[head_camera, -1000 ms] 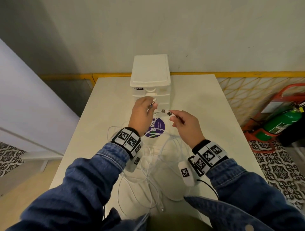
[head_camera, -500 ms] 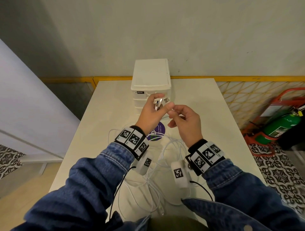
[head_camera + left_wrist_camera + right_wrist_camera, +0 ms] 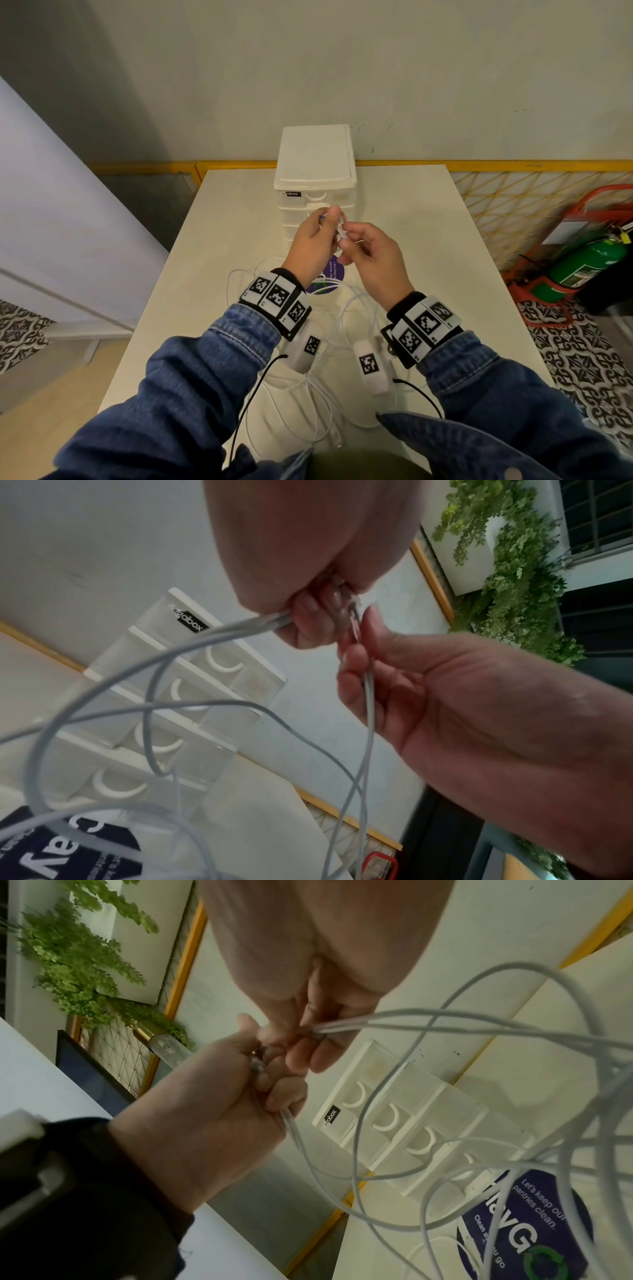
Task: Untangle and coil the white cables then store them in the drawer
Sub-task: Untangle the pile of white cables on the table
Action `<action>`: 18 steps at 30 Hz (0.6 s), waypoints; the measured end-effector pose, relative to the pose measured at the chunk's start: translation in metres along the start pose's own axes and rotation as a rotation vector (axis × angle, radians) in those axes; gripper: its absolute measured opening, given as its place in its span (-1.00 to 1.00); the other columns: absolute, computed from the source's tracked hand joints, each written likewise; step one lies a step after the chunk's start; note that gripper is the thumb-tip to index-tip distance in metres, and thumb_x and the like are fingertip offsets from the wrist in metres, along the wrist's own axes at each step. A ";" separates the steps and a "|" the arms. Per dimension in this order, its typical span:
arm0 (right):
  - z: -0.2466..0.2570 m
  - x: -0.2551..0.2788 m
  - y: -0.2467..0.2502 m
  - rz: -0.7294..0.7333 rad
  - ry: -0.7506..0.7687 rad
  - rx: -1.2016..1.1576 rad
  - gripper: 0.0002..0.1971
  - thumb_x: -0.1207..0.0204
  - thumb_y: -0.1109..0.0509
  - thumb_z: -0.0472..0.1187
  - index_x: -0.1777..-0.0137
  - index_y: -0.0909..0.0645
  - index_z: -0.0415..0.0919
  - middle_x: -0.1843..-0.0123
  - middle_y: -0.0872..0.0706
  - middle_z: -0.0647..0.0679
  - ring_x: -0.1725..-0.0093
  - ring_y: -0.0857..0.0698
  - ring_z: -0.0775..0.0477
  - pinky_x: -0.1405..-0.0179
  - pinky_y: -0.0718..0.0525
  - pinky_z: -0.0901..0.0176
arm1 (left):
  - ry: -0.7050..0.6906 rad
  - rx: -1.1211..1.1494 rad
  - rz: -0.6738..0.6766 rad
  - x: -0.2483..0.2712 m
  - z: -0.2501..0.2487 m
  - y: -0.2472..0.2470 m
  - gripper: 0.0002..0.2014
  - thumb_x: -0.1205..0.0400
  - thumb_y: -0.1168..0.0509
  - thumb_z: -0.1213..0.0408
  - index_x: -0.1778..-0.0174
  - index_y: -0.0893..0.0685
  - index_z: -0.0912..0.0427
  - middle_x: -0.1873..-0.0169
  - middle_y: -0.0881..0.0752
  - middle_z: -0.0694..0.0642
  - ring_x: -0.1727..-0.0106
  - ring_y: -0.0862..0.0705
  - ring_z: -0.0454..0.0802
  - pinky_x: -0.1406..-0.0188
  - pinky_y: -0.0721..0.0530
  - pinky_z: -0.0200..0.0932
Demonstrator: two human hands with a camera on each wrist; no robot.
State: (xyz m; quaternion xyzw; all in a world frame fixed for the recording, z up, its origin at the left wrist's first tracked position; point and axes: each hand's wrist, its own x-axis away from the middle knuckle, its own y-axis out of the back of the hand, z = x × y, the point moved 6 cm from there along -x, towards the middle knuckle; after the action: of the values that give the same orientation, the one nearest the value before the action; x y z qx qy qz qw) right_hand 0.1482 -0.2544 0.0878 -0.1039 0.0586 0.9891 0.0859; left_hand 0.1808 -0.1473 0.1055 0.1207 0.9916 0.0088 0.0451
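Several white cables lie tangled in loose loops on the white table and rise to my hands. My left hand is raised in front of the drawer unit and grips the cable ends, fingers curled round them. My right hand sits just to its right, touching it, and pinches a cable that hangs down through its fingers. In the right wrist view, cables run from my right fingers across the closed drawers. The plugs are mostly hidden in the left hand.
The drawer unit stands at the table's far middle, all drawers closed. A round purple sticker lies on the table below my hands. A green fire extinguisher stands on the floor to the right. A wall runs behind the table.
My hands were apart, each holding a plug. They have come together and risen; the left now holds the ends while the right pinches a cable beside it.
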 end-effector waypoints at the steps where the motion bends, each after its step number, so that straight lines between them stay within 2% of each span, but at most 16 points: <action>1: -0.001 0.000 -0.002 0.008 0.013 0.018 -0.78 -0.51 -0.38 -0.35 -0.07 -0.60 -0.04 0.20 -0.71 0.03 0.33 -0.72 0.11 0.12 -0.72 0.21 | -0.012 -0.018 -0.011 0.000 0.000 0.002 -0.70 -0.76 -0.03 0.14 0.12 -0.52 0.26 0.70 -0.40 -0.14 0.67 -0.33 -0.28 0.62 -0.32 -0.44; 3: -0.004 -0.002 0.000 -0.004 0.011 0.068 -0.78 -0.50 -0.42 -0.24 -0.11 -0.60 0.00 0.20 -0.77 -0.04 0.21 -0.76 -0.01 0.01 -0.70 0.18 | -0.036 -0.030 -0.035 -0.001 -0.001 0.006 -0.69 -0.77 -0.01 0.13 0.14 -0.51 0.22 0.61 -0.39 -0.08 0.65 -0.32 -0.26 0.60 -0.32 -0.41; 5: -0.008 -0.003 0.001 0.007 -0.030 0.112 -0.83 -0.50 -0.41 -0.12 -0.07 -0.59 -0.01 0.22 -0.79 -0.13 0.20 -0.75 -0.08 0.04 -0.67 0.16 | -0.058 -0.014 -0.052 -0.002 -0.005 0.009 -0.69 -0.77 0.01 0.12 0.18 -0.51 0.17 0.45 -0.46 0.04 0.58 -0.37 -0.25 0.54 -0.37 -0.37; 8: -0.014 -0.001 -0.007 0.128 -0.070 0.140 -0.84 -0.60 -0.27 -0.12 -0.07 -0.60 -0.16 0.14 -0.75 -0.21 0.22 -0.70 -0.12 0.07 -0.63 0.08 | -0.087 -0.034 -0.009 -0.002 -0.012 0.007 -0.70 -0.78 0.04 0.15 0.13 -0.49 0.19 0.30 -0.61 0.07 0.44 -0.52 -0.24 0.36 -0.49 -0.38; 10: -0.016 0.001 -0.014 0.235 -0.060 0.176 -0.73 -0.66 -0.15 -0.10 -0.11 -0.59 -0.25 -0.04 -0.71 -0.36 0.04 -0.68 -0.23 -0.09 -0.58 0.00 | -0.064 -0.037 0.048 -0.001 -0.015 0.002 -0.68 -0.78 0.06 0.11 0.09 -0.49 0.22 0.33 -0.61 0.08 0.40 -0.56 -0.17 0.30 -0.55 -0.29; 12: -0.017 0.004 -0.022 0.335 -0.115 0.104 -0.67 -0.68 -0.07 -0.08 -0.21 -0.57 -0.23 -0.19 -0.68 -0.33 -0.18 -0.65 -0.21 -0.28 -0.52 0.00 | -0.033 0.020 0.121 -0.001 -0.016 -0.004 -0.64 -0.76 0.05 0.02 0.12 -0.49 0.18 0.41 -0.57 0.04 0.40 -0.51 -0.08 0.28 -0.52 -0.17; 13: -0.018 0.006 -0.025 0.366 -0.161 0.052 -0.67 -0.68 -0.05 -0.07 -0.23 -0.57 -0.18 -0.23 -0.68 -0.27 -0.22 -0.64 -0.14 -0.33 -0.49 0.06 | -0.021 0.043 0.148 -0.001 -0.016 -0.006 -0.63 -0.73 0.04 -0.04 0.16 -0.50 0.14 0.44 -0.54 0.01 0.38 -0.47 -0.05 0.29 -0.48 -0.13; 16: -0.019 0.011 -0.027 0.395 -0.263 -0.093 -0.72 -0.68 -0.06 -0.07 -0.19 -0.57 -0.06 -0.20 -0.69 -0.10 -0.22 -0.63 0.05 -0.36 -0.45 0.25 | 0.036 0.171 0.185 -0.002 -0.016 -0.010 -0.65 -0.72 0.03 -0.04 0.19 -0.47 0.11 0.51 -0.44 -0.05 0.42 -0.43 -0.06 0.37 -0.43 -0.19; 18: -0.014 0.013 -0.030 0.431 -0.249 -0.123 -0.69 -0.69 -0.06 -0.09 -0.02 -0.64 -0.15 -0.03 -0.74 -0.13 -0.08 -0.68 0.06 -0.30 -0.51 0.27 | 0.091 0.318 0.175 -0.002 -0.015 -0.011 -0.67 -0.75 0.02 0.01 0.17 -0.45 0.14 0.52 -0.38 -0.04 0.52 -0.39 -0.10 0.50 -0.40 -0.23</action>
State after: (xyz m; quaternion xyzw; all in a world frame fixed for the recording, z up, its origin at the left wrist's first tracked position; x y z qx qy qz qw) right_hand 0.1442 -0.2247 0.0683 0.0286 0.0081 0.9915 -0.1267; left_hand 0.1786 -0.1585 0.1205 0.2114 0.9673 -0.1389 -0.0202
